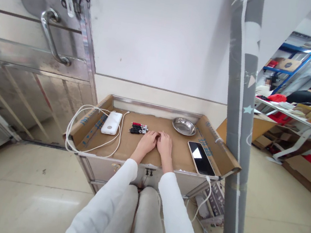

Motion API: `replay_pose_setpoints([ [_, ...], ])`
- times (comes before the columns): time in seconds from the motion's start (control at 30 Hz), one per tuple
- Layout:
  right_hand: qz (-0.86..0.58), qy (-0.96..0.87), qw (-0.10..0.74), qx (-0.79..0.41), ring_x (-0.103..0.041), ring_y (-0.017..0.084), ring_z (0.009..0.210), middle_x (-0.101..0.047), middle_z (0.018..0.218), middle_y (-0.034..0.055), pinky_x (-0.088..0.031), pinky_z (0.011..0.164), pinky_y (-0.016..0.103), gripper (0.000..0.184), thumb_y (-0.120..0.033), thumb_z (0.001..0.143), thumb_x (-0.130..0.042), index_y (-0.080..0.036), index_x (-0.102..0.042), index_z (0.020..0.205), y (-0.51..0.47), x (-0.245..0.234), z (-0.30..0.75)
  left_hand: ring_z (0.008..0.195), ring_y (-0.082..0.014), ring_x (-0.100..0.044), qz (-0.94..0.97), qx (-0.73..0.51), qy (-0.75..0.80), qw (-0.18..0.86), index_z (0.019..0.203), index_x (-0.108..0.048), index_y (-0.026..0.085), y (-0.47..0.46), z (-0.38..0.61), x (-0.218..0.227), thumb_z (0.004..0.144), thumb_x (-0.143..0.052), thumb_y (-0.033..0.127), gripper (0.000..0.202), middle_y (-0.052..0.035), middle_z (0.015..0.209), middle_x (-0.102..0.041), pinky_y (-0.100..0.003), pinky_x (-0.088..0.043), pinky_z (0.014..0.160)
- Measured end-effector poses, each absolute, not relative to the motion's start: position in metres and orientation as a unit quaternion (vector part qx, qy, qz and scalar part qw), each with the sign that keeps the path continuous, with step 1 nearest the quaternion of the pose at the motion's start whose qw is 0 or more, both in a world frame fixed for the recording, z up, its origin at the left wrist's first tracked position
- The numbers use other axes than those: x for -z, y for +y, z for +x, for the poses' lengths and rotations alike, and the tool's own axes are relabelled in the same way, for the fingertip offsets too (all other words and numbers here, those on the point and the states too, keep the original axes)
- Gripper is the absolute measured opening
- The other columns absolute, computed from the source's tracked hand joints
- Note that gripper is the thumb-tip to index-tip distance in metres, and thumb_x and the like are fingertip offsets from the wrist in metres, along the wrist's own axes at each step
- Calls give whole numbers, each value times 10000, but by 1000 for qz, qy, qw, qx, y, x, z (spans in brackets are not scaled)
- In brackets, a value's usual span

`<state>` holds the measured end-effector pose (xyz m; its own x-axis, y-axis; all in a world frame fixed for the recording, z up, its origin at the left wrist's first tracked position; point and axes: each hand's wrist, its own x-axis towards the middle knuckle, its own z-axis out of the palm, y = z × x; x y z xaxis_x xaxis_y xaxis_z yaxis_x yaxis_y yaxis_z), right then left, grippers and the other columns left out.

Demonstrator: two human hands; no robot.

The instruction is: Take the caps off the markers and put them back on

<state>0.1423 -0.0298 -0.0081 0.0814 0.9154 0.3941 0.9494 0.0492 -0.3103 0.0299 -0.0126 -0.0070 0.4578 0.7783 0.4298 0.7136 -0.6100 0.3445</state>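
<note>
My left hand [148, 143] lies palm down on the cardboard-lined cabinet top [125, 151], with nothing visible in it. Beside it, my right hand [164, 145] rests the same way, its fingertips close to those of my left hand. Both hands' fingers lie against the cardboard, and their tips are hard to make out. Just left of my left hand is a small row of slim red and black pens [138, 131], their right ends close to my fingers. Behind and right of my right hand sits a round metal bowl [184, 126].
A white power bank [112, 122] with a looped white cable [74, 145] lies at the left. A phone [201, 158] lies at the right front edge, a cable hanging below. Cardboard walls [218, 151] flank the top. A grey wrapped post [240, 118] stands at right; people sit beyond.
</note>
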Motion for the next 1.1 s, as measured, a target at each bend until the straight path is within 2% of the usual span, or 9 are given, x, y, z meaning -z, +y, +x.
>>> replay_pose_setpoints([
  [0.27, -694, -674, 252, 34, -540, 190, 1083, -618, 1182, 122, -357, 944, 284, 299, -152, 895, -397, -130, -600, 1114, -30, 9, 142, 1017, -201, -553, 847, -271, 453, 62, 1060, -564, 162, -11, 30, 9, 863, -387, 96, 273, -94, 1045, -612, -370, -419, 937],
  [1.1, -692, -676, 253, 31, -540, 189, 1077, -619, 1178, 122, -367, 926, 288, 308, -146, 889, -390, -139, -602, 1112, -31, 7, 142, 1016, -199, -541, 844, -265, 461, 66, 1064, -564, 179, -11, 30, 8, 866, -387, 104, 275, -90, 1039, -599, -363, -414, 932],
])
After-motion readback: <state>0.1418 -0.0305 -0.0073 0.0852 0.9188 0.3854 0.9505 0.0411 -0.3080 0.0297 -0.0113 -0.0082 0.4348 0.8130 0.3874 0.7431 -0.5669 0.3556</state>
